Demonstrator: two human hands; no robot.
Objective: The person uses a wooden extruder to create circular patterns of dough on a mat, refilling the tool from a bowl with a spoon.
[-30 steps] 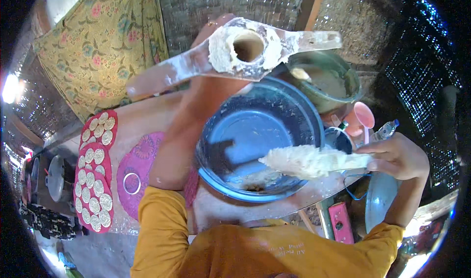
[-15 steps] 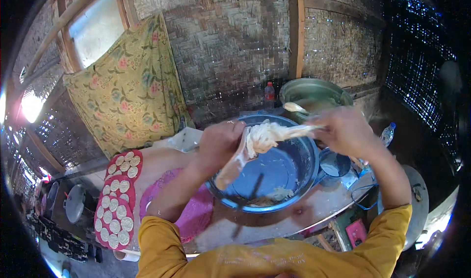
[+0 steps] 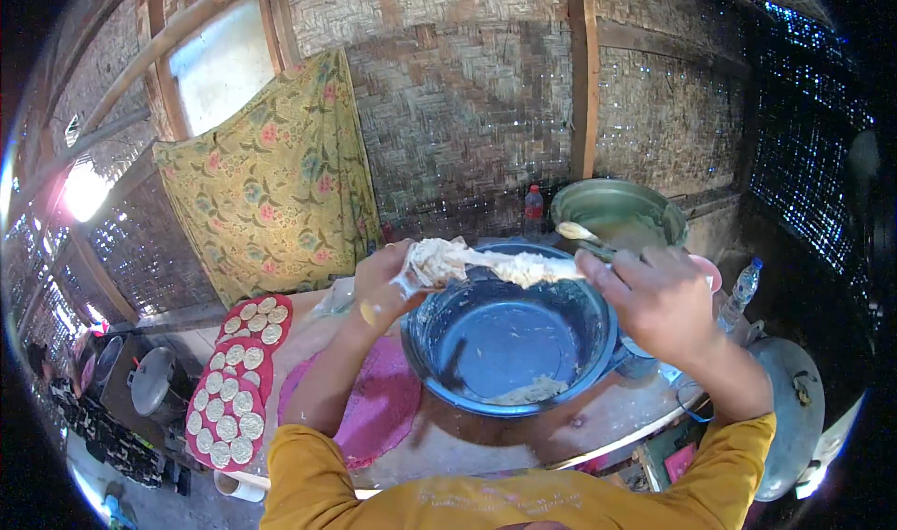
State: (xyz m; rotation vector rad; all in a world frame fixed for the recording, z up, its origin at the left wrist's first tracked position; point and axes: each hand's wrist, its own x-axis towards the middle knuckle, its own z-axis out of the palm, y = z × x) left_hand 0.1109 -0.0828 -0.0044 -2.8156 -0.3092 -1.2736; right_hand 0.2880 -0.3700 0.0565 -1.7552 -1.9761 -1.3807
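Sticky white dough [image 3: 531,268] spans the gap between my hands in a long, lumpy band above the blue basin [image 3: 509,410]. At its left end my left hand [image 3: 378,273] is closed round a dough-smeared piece, partly see-through and rounded at its lower end; its kind I cannot make out. My right hand [image 3: 659,296] is closed on the band's other end, and the fingers hide whether a handle lies inside. More dough [image 3: 537,390] clings to the basin's floor and wall. A spoon-like utensil [image 3: 575,231] lies by the green basin [image 3: 621,198], just beyond my right fingers.
Pink mats [image 3: 224,394] with several round pale dough pieces lie at left on the table [image 3: 523,446], beside a magenta round mat [image 3: 383,399]. Bottles stand behind: one red-capped [image 3: 533,207], one blue-capped [image 3: 743,287]. A metal pot [image 3: 154,385] sits far left.
My left hand has turned, so the rounded piece now lies back toward my wrist. My right hand has come down slightly. The whole view has shifted a little.
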